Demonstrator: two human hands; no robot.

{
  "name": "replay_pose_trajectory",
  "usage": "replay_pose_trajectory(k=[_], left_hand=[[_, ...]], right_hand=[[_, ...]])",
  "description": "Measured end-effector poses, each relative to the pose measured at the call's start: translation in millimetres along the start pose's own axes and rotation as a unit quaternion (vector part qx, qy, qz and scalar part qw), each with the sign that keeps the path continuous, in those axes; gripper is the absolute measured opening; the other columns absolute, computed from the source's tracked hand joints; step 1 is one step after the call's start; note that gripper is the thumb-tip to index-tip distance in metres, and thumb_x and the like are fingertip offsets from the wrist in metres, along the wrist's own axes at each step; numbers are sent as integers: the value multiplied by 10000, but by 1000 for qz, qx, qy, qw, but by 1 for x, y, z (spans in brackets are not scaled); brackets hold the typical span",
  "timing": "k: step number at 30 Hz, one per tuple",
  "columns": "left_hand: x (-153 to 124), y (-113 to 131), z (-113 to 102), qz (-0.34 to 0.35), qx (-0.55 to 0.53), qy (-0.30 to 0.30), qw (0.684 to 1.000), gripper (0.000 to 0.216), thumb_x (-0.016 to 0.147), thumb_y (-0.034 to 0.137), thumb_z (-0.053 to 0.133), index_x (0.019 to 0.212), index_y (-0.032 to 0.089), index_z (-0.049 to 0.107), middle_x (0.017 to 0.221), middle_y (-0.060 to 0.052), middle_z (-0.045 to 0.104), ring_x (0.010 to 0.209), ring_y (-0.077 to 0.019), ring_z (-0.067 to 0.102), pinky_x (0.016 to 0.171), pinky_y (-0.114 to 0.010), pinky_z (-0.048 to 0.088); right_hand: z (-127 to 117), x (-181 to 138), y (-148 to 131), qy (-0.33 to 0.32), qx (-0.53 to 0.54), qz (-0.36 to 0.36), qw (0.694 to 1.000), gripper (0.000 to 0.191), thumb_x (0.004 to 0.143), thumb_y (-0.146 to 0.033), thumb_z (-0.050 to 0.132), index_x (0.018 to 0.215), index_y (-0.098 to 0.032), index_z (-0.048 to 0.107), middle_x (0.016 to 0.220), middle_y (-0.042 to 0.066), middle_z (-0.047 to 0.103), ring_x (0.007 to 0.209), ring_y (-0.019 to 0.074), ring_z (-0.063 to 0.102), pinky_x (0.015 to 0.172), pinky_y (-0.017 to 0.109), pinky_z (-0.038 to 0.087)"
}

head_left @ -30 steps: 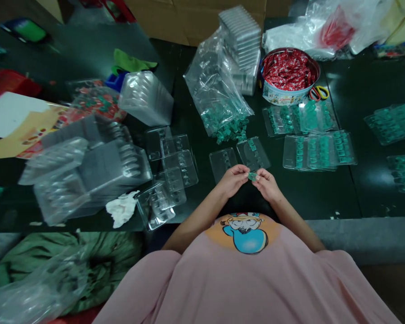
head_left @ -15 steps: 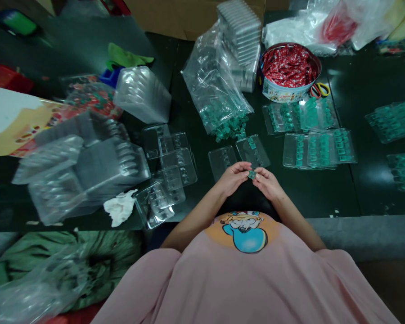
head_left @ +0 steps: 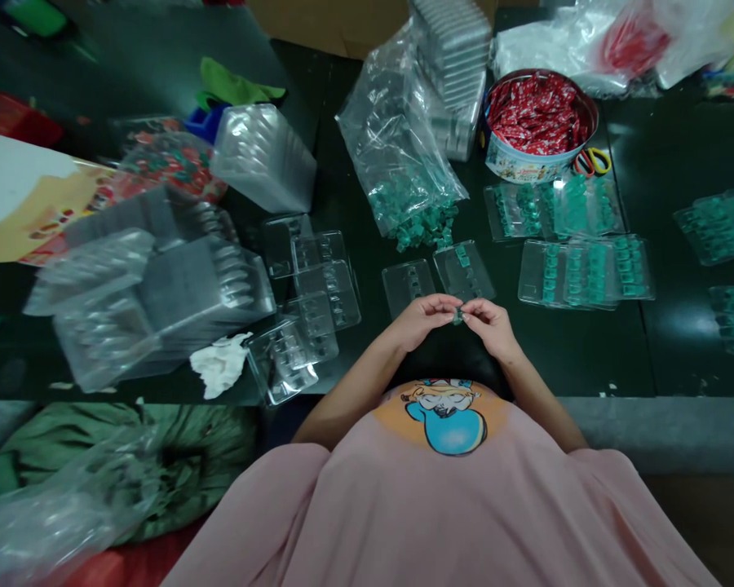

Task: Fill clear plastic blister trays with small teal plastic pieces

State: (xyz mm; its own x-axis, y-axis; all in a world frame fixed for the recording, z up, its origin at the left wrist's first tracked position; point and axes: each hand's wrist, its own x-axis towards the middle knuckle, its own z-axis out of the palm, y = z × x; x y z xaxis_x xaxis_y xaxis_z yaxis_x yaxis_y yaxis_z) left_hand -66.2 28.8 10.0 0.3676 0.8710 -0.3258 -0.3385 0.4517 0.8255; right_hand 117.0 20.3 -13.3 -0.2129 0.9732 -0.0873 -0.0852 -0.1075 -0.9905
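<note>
My left hand [head_left: 425, 319] and my right hand [head_left: 488, 326] meet at the table's front edge, before my body. Between their fingertips they pinch a small green translucent plastic piece [head_left: 458, 315], mostly covered by the fingers. Just beyond lies a clear blister tray [head_left: 474, 273] with a green piece in its top slot. To its left is another clear tray [head_left: 404, 285], whose slots look unfilled. Behind them, loose green pieces [head_left: 425, 227] spill from the mouth of a clear plastic bag [head_left: 397, 122].
Filled trays [head_left: 587, 273] lie to the right. A round tin [head_left: 526, 167] of red packets stands behind them, with scissors [head_left: 592, 162] beside it. Leftward are loose clear trays [head_left: 318, 277], big tray stacks [head_left: 177, 293], and a crumpled white tissue [head_left: 220, 364].
The view has shifted a little, moving most table items slightly rightward. Both hands still hold the green piece, and my fingers now cover more of it.
</note>
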Motion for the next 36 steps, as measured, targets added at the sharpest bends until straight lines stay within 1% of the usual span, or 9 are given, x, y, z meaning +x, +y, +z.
replay_pose_trajectory(k=[5, 7, 11, 15, 19, 23, 26, 29, 36], left_hand=[[4, -6, -1, -41, -57, 35, 997, 388, 608, 289, 873, 955, 193, 728, 773, 14, 654, 660, -72, 570, 659, -207, 414], [8, -10, -1, -45, -50, 47, 997, 399, 617, 287, 863, 980, 200, 725, 782, 14, 655, 662, -71, 571, 637, -197, 403], [18, -15, -1, -4, 38, 56, 998, 354, 612, 243, 836, 942, 165, 734, 823, -16, 689, 701, -92, 590, 689, -222, 438], [42, -12, 2, 60, 146, 81, 984, 234, 686, 206, 748, 912, 147, 733, 845, -33, 707, 767, -127, 628, 786, -271, 482], [79, -6, 5, 120, 256, 136, 950, 177, 749, 120, 639, 901, 139, 728, 859, -46, 718, 789, -142, 648, 799, -286, 504], [104, -8, 5, 146, 361, 183, 903, 209, 760, 51, 587, 876, 153, 728, 882, -49, 727, 823, -156, 660, 827, -300, 515], [110, -13, 4, 152, 439, 203, 862, 233, 773, 28, 565, 861, 161, 735, 890, -53, 727, 834, -165, 660, 850, -311, 512], [110, -15, 4, 158, 503, 199, 826, 240, 802, 42, 553, 871, 165, 747, 903, -63, 721, 852, -174, 658, 861, -313, 506], [110, -14, 4, 138, 591, 173, 776, 283, 834, 52, 518, 919, 184, 754, 919, -74, 708, 898, -193, 649, 861, -311, 492]], right_hand=[[5, 4, 10, 23, 50, 32, 998, 180, 750, -344, 722, 869, -216, 680, 816, -15, 654, 733, 120, 568, 726, 269, 451], [4, 5, 11, 35, 64, 47, 996, 194, 736, -351, 724, 856, -212, 658, 796, -24, 637, 717, 114, 557, 721, 263, 446], [-4, 7, 6, 56, 24, 62, 996, 194, 726, -354, 710, 785, -203, 603, 728, -34, 601, 659, 110, 524, 673, 253, 420], [-17, 26, -1, 70, -66, 23, 995, 147, 758, -323, 655, 787, -198, 583, 726, -32, 589, 637, 108, 498, 644, 247, 391], [-30, 63, -6, 91, -176, -17, 980, 91, 767, -274, 606, 765, -200, 554, 685, -39, 560, 612, 109, 478, 625, 246, 369], [-35, 92, -5, 95, -286, -8, 953, 37, 752, -208, 574, 729, -205, 544, 657, -38, 566, 610, 120, 490, 639, 250, 373], [-35, 101, -1, 89, -356, 11, 930, 45, 753, -174, 559, 726, -210, 558, 658, -32, 583, 632, 134, 514, 656, 255, 377], [-33, 103, 2, 84, -408, 18, 909, 89, 780, -152, 530, 760, -215, 589, 682, -18, 606, 670, 152, 546, 676, 262, 382], [-23, 102, 0, 71, -498, 33, 864, 162, 830, -136, 495, 853, -216, 634, 768, 33, 661, 715, 184, 589, 667, 274, 367]])
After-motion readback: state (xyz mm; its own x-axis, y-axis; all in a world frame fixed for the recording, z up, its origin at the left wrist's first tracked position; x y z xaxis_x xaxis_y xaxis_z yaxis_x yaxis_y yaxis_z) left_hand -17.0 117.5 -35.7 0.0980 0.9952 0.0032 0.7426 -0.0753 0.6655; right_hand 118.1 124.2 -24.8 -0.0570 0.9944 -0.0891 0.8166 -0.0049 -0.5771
